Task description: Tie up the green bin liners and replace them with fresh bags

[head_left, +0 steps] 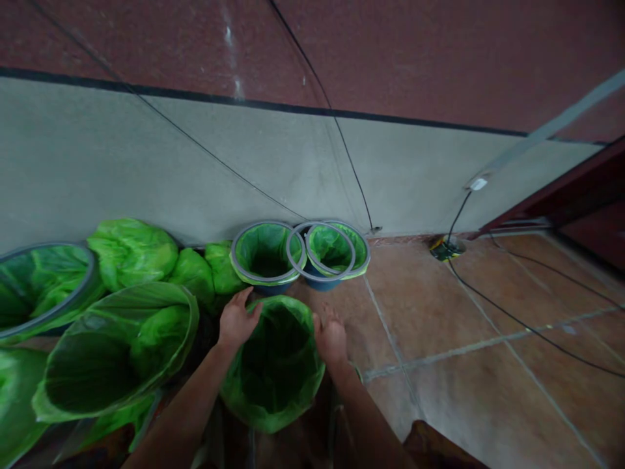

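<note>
Carefully, both sides: left hand (239,319) and right hand (331,335) at the rim of a green-lined bin (271,422)

Left hand at the upper-left edge, thumb and fingers parted; right hand across from it, fingers bent close to the green film (237,391). Pinching or merely resting: cannot tell. Bin directly between the forearms, mouth upward, with no grey ring visible on its edge.

Likeliest trouble, as a guess: inward slip of the film, caused by a one-sided tug with nothing visibly clamping it. Possible too: a tear, from fingertips digging into thin plastic.

Just beyond, near the wall (195,163), a left ringed bin (233,254) and a right ringed bin (368,251). Across both, an apparently loose ring (354,257), liable to slide off if knocked.

Leftward, a wide lined bin (53,407) and bulging green bags (134,254); far right, a cable (517,329) on tiles.
</note>
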Available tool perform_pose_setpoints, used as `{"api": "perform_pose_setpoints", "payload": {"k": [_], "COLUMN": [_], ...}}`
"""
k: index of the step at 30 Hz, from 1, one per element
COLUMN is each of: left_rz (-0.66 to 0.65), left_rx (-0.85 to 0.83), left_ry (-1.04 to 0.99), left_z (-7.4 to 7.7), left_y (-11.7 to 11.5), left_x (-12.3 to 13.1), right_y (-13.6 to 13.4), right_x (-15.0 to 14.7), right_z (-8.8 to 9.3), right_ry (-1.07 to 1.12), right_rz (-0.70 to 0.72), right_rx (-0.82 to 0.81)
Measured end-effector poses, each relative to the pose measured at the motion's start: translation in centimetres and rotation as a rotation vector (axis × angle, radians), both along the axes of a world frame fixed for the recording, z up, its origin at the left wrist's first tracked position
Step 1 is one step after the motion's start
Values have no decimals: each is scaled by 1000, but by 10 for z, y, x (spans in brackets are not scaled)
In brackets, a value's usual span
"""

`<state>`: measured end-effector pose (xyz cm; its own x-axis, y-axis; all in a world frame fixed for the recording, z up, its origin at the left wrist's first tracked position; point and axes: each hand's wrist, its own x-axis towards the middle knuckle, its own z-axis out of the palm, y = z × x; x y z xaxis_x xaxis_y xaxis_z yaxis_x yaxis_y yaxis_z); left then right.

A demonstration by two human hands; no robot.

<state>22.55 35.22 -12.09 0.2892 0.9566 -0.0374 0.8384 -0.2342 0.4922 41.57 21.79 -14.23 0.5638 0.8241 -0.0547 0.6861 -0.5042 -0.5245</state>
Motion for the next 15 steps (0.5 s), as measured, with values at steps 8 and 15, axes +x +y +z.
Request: {"api": "perform_pose_setpoints", "payload": {"k": [8, 15], "left_rz": [-189, -322], "left_rx": [-229, -168], "left_ry": [196, 263], "left_z": [-5, -5], "left_y": [15, 16], "left_x": [12, 10], "right_y": [76, 52], "right_x": [9, 5], "right_z": [-2, -21], "right_ry": [53, 90], "right_rz": [495, 334], "right_rx": [-160, -255]}}
